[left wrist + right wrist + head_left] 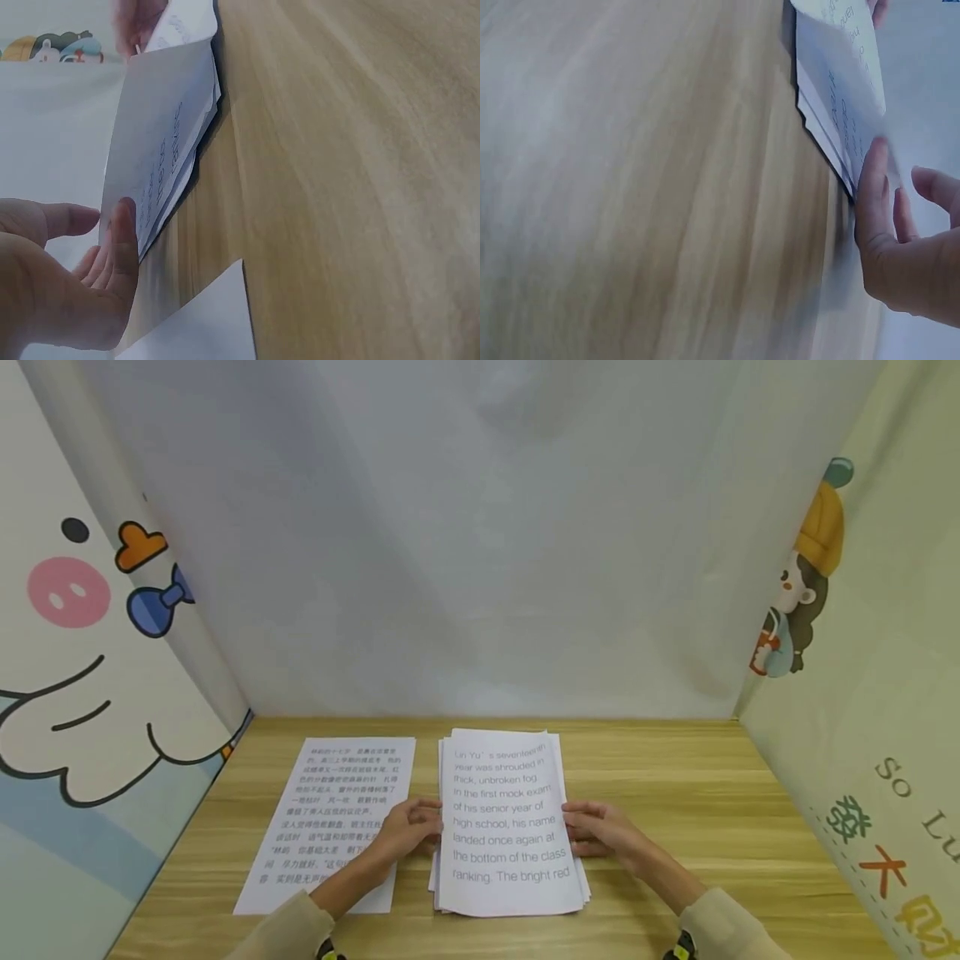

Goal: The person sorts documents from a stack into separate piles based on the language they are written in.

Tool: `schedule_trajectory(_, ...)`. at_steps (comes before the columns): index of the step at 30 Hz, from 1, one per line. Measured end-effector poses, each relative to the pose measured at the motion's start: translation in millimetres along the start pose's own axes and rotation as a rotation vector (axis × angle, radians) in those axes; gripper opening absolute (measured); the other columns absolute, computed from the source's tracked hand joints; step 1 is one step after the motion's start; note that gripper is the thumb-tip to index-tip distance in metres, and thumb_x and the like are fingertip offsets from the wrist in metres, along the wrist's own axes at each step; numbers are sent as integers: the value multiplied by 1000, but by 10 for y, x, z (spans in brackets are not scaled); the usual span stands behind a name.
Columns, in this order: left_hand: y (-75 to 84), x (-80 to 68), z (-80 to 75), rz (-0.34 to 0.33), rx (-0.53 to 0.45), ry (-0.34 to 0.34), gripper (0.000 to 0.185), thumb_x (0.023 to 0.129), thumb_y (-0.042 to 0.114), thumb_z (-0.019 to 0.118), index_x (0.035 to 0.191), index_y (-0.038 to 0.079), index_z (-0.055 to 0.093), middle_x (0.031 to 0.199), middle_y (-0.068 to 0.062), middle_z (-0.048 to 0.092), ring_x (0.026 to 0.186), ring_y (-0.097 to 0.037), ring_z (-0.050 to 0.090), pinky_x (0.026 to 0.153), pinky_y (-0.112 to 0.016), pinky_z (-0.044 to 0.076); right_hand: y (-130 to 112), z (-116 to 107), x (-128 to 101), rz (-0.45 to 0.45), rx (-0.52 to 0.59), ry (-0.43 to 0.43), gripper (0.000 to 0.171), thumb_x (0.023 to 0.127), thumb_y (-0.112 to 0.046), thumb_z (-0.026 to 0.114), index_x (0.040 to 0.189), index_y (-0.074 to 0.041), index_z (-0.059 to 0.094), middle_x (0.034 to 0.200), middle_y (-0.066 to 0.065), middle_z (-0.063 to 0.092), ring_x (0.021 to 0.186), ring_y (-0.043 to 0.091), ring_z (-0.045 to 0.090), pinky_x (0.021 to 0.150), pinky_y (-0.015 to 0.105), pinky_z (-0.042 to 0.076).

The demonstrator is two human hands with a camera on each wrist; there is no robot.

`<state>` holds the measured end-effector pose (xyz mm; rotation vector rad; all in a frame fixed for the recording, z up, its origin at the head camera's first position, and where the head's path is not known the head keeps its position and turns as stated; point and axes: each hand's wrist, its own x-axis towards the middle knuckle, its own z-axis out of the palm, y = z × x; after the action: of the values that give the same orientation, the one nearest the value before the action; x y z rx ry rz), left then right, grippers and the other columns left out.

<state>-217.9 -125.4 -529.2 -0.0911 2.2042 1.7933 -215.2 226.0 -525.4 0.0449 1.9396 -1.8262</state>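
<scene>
A sheet of paper with large English print [501, 827] lies bowed over a pile of paper [556, 760], its edges slightly out of line with the sheets under it. My left hand [410, 828] holds the left edge of this top sheet, thumb and fingers at the paper in the left wrist view. On the opposite side my right hand [603, 837] holds the right edge, its thumb [874, 184] against the paper. Shaded print shows beneath the bowed sheet [154, 90]. A sheet with Chinese print [330, 793] lies left of the pile, partly under my left forearm.
The wood-grain table [675, 777] carries the papers. A plain pale backdrop [487, 543] stands behind it. Cartoon-printed panels close in the left side [45, 710] and the right side [885, 677].
</scene>
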Motion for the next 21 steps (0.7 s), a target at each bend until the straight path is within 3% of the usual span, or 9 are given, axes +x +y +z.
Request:
schedule_trajectory(9, -103, 1, 64, -11, -53, -14, 51, 89, 1, 70, 137, -8, 54, 102, -14, 75, 77, -16, 71, 72, -33, 64, 101, 38, 27, -24, 37, -98, 55, 104, -17, 57, 145, 15, 39, 115, 11, 75, 99, 19, 75, 88, 38, 63)
schedule_trajectory(14, -119, 34, 85, -15, -37, -45, 53, 89, 3, 72, 138, -8, 53, 103, -14, 76, 77, -15, 71, 72, -32, 64, 79, 35, 11, -34, 35, -99, 56, 104, -14, 55, 147, 15, 36, 117, 13, 75, 99, 19, 75, 89, 39, 63)
schedule_trajectory(21, -78, 43, 94, 9, -36, -12, 43, 87, 1, 73, 128, -7, 60, 93, -9, 75, 70, -13, 69, 68, -32, 64, 32, 32, -10, -30, 15, -85, 57, 104, -12, 54, 149, 15, 32, 115, 11, 75, 98, 17, 74, 88, 38, 63)
